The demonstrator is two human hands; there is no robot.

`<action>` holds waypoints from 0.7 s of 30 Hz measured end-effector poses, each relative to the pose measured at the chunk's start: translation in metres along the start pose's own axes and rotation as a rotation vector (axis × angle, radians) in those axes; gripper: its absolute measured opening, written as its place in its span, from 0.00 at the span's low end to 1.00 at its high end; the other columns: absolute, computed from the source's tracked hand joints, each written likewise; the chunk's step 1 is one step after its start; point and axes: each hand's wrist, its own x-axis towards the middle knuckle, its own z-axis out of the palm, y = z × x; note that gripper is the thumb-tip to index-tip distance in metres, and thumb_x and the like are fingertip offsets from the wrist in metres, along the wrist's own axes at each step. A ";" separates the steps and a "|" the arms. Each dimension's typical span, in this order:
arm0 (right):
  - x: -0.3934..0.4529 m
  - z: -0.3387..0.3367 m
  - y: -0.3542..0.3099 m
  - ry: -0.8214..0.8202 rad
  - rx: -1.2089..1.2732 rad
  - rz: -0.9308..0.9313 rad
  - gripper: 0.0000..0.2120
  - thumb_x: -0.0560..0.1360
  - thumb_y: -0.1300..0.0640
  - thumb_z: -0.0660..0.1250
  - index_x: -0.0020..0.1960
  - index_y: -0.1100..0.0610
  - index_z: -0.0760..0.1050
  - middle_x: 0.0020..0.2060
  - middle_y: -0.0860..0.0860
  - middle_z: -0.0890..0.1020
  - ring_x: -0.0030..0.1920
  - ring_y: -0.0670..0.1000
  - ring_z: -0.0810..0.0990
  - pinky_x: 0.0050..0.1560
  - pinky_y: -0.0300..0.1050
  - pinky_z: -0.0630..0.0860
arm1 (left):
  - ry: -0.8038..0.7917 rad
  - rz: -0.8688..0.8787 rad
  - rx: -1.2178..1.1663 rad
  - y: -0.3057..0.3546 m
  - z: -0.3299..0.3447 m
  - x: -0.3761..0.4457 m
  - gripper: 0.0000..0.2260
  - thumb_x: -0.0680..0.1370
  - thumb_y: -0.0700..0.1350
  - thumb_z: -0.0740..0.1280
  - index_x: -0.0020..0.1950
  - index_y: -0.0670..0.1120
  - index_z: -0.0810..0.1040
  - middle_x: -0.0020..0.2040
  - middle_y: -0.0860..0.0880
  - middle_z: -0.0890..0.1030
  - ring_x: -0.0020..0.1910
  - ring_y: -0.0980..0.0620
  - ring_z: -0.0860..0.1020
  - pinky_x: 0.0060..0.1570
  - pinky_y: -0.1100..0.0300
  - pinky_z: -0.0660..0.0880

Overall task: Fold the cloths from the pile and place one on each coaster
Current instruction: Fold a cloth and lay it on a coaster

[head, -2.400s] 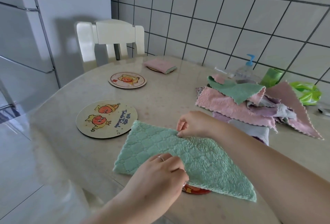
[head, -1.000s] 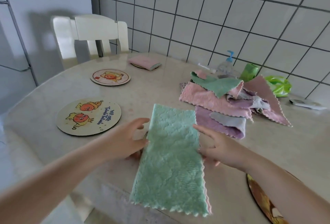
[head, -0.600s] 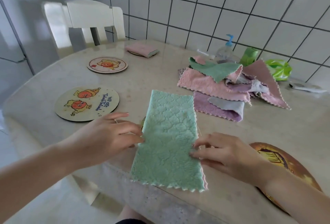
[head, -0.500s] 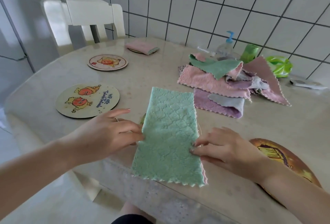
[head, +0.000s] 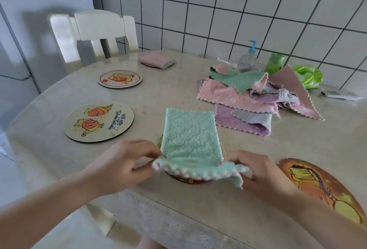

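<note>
I'm pinching the green cloth at its near corners, left hand and right hand each gripping one and lifting that edge off the table. It's lying folded over a coaster at the near table edge. Pile is sitting far right; folded pink cloth is resting on a far coaster.

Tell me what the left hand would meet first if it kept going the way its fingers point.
The left hand points rightward, pinching the near edge of the green cloth. Straight on, it would probably meet the right hand holding the opposite corner, though depth is hard to judge.
</note>
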 end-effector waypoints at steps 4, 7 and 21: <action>0.004 0.001 -0.011 0.094 0.295 0.255 0.05 0.73 0.60 0.66 0.39 0.55 0.78 0.32 0.54 0.80 0.34 0.45 0.75 0.37 0.38 0.70 | -0.008 -0.255 -0.339 0.004 0.002 0.000 0.11 0.71 0.55 0.63 0.45 0.50 0.79 0.40 0.47 0.81 0.38 0.49 0.79 0.39 0.53 0.75; 0.018 0.005 -0.002 0.152 0.442 0.411 0.07 0.74 0.62 0.66 0.39 0.53 0.76 0.27 0.47 0.78 0.31 0.45 0.74 0.33 0.39 0.73 | 0.051 -0.359 -0.460 0.007 0.006 0.011 0.02 0.76 0.41 0.66 0.44 0.45 0.75 0.38 0.47 0.82 0.34 0.57 0.78 0.34 0.62 0.73; 0.083 0.016 0.028 0.075 0.144 0.504 0.12 0.77 0.58 0.63 0.45 0.42 0.80 0.24 0.39 0.78 0.29 0.53 0.72 0.33 0.43 0.68 | -0.095 -0.598 -0.303 -0.006 0.007 0.073 0.21 0.75 0.53 0.66 0.68 0.54 0.71 0.66 0.55 0.73 0.59 0.57 0.75 0.59 0.59 0.73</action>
